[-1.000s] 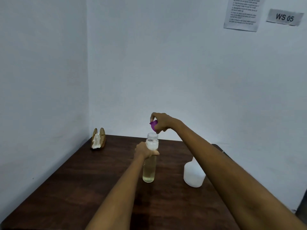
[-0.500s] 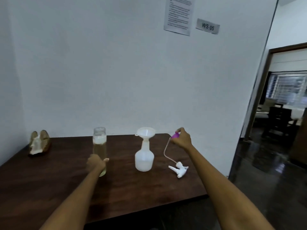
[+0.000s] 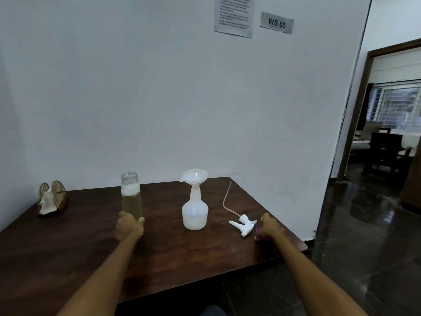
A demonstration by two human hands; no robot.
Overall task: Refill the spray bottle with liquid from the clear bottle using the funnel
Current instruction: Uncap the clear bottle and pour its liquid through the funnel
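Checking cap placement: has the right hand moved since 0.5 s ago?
Yes. The right hand, holding the purple cap, has come down and toward the person, from beside the tube's top end to the table right of the sprayer head.

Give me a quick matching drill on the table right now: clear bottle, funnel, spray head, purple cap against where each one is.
Things:
1. clear bottle
2. funnel
3. spray head
4. purple cap

Places:
A. lying on the table, tube pointing up
B. in the right hand
C. gripped low by the left hand
D. seated in the spray bottle neck

Pairs: 1-C, 2-D, 3-A, 4-B
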